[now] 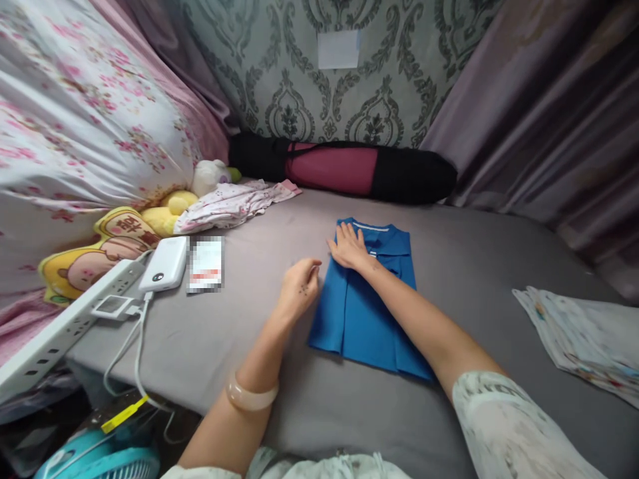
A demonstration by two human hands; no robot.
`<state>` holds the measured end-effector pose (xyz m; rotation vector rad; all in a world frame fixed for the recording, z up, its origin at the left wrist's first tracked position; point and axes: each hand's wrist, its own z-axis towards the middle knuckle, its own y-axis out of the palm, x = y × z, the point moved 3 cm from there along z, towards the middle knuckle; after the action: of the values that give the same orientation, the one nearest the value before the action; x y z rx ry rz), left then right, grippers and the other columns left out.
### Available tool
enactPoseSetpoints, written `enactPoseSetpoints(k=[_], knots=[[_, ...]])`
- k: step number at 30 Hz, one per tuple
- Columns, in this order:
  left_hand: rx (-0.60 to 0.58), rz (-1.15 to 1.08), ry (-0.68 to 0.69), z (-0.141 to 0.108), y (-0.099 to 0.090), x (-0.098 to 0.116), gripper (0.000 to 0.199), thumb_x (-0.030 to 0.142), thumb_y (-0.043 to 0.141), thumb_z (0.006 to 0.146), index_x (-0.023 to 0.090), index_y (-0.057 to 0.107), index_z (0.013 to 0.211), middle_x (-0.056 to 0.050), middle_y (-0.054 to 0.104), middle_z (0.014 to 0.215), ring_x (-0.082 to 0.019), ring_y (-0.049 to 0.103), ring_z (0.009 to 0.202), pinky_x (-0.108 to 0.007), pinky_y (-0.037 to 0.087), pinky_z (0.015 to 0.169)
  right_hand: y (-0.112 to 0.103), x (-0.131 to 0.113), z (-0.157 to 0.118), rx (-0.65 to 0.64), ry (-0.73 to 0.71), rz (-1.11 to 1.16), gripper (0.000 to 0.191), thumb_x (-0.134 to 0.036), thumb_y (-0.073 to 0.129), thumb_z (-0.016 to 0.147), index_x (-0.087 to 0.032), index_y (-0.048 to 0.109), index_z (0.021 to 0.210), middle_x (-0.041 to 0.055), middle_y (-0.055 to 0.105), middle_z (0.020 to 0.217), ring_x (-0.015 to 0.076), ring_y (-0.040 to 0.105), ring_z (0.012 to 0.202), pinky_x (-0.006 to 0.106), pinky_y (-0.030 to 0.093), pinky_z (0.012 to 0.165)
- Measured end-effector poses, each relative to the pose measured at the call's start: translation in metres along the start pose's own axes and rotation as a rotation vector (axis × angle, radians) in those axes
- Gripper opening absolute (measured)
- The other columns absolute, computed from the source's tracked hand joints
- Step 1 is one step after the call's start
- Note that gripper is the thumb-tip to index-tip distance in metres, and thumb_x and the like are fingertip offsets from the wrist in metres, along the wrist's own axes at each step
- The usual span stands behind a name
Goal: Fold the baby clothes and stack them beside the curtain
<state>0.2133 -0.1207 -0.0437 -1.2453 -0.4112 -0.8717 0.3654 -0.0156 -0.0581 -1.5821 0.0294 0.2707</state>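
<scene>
A blue shirt [372, 319] lies on the grey bed sheet [479, 266] with its sides folded inward and its collar end away from me. My right hand [348, 246] rests flat on the shirt's upper left part, fingers stretched out and spread. Just left of the shirt, my left hand [299, 287] hovers or rests near its edge with the fingers curled in. Whether anything is between those fingers is hidden. A pale bangle [251, 398] circles my left wrist.
A long black and maroon bag [334, 166] lies along the wall. Folded patterned cloth [584, 332] sits at right. On the left are a power strip [60, 332], a white power bank [164, 265] with cables, plush toys [170, 211] and a crumpled garment [229, 205]. A turquoise fan [100, 459] stands below the bed edge.
</scene>
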Motion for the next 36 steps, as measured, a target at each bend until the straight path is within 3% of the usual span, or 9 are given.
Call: enactPoseSetpoints(k=[2, 5, 10, 17, 21, 28, 32, 34, 36], knots=[[0.066, 0.01, -0.047, 0.002, 0.0, -0.004, 0.024, 0.016, 0.044, 0.091, 0.019, 0.065, 0.102, -0.008, 0.072, 0.103, -0.02, 0.066, 0.098, -0.034, 0.051, 0.089, 0.009, -0.003, -0.009, -0.052, 0.031, 0.009, 0.072, -0.049, 0.023, 0.099, 0.001, 0.023, 0.151, 0.0178, 0.014, 0.16, 0.0289, 0.008, 0.148, 0.049, 0.004, 0.118], [0.05, 0.013, -0.061, 0.002, 0.004, -0.005, 0.025, 0.013, 0.044, 0.089, 0.017, 0.066, 0.1, -0.009, 0.072, 0.102, -0.02, 0.066, 0.097, -0.034, 0.051, 0.089, 0.015, 0.0, -0.011, -0.04, 0.052, 0.028, 0.073, -0.05, 0.023, 0.098, 0.0, 0.021, 0.152, 0.017, 0.013, 0.161, 0.0284, 0.007, 0.148, 0.048, 0.004, 0.119], [0.024, -0.02, -0.075, 0.001, 0.008, -0.002, 0.033, 0.007, 0.04, 0.086, 0.015, 0.067, 0.103, -0.01, 0.072, 0.104, -0.02, 0.066, 0.099, -0.035, 0.05, 0.092, 0.006, -0.008, -0.027, -0.039, 0.007, 0.035, 0.067, -0.043, 0.022, 0.099, -0.001, 0.022, 0.152, 0.0157, 0.013, 0.161, 0.0274, 0.008, 0.149, 0.048, 0.004, 0.119], [0.147, -0.091, -0.211, 0.005, 0.0, -0.007, 0.034, 0.009, 0.038, 0.085, 0.012, 0.067, 0.103, -0.013, 0.071, 0.108, -0.021, 0.064, 0.106, -0.035, 0.049, 0.095, -0.001, -0.063, -0.141, -0.166, -0.31, 0.107, 0.074, -0.05, 0.019, 0.099, 0.002, 0.019, 0.152, 0.0191, 0.011, 0.16, 0.0298, 0.004, 0.149, 0.05, 0.006, 0.12], [0.137, -0.127, -0.218, 0.006, 0.001, -0.008, 0.033, 0.012, 0.038, 0.085, 0.013, 0.067, 0.101, -0.012, 0.071, 0.106, -0.021, 0.065, 0.103, -0.036, 0.05, 0.095, 0.002, -0.067, -0.18, -0.211, -0.379, 0.135, 0.079, -0.055, 0.027, 0.097, 0.0, 0.017, 0.153, 0.0182, 0.009, 0.16, 0.0298, 0.001, 0.149, 0.052, 0.004, 0.12], [0.135, -0.137, -0.179, 0.005, 0.011, -0.019, 0.033, 0.013, 0.038, 0.083, 0.016, 0.067, 0.1, -0.01, 0.071, 0.104, -0.021, 0.066, 0.102, -0.036, 0.05, 0.094, 0.013, -0.063, -0.184, -0.174, -0.352, 0.171, 0.075, -0.052, 0.032, 0.097, -0.001, 0.022, 0.152, 0.0194, 0.015, 0.159, 0.0293, 0.004, 0.149, 0.05, 0.003, 0.12], [0.109, -0.142, -0.178, 0.005, 0.015, -0.022, 0.033, 0.014, 0.038, 0.084, 0.016, 0.067, 0.101, -0.01, 0.071, 0.106, -0.021, 0.066, 0.103, -0.035, 0.05, 0.094, 0.003, -0.06, -0.18, -0.27, -0.375, 0.277, 0.077, -0.053, 0.037, 0.096, -0.002, 0.024, 0.152, 0.0205, 0.015, 0.159, 0.0314, 0.006, 0.148, 0.052, 0.007, 0.119], [0.095, -0.138, -0.186, 0.005, 0.014, -0.02, 0.033, 0.014, 0.038, 0.084, 0.016, 0.067, 0.101, -0.01, 0.071, 0.106, -0.02, 0.066, 0.102, -0.035, 0.05, 0.093, -0.008, -0.053, -0.171, -0.307, -0.419, 0.389, 0.066, -0.048, 0.04, 0.096, -0.009, 0.035, 0.149, 0.0182, 0.03, 0.155, 0.0299, 0.026, 0.144, 0.049, 0.021, 0.116], [0.076, -0.126, -0.19, 0.004, 0.012, -0.016, 0.034, 0.012, 0.038, 0.084, 0.015, 0.067, 0.102, -0.009, 0.072, 0.106, -0.02, 0.066, 0.102, -0.034, 0.05, 0.092, -0.022, -0.039, -0.151, -0.245, -0.436, 0.517, 0.045, -0.036, 0.041, 0.096, -0.017, 0.056, 0.134, 0.0119, 0.057, 0.137, 0.0239, 0.054, 0.125, 0.039, 0.039, 0.105]])
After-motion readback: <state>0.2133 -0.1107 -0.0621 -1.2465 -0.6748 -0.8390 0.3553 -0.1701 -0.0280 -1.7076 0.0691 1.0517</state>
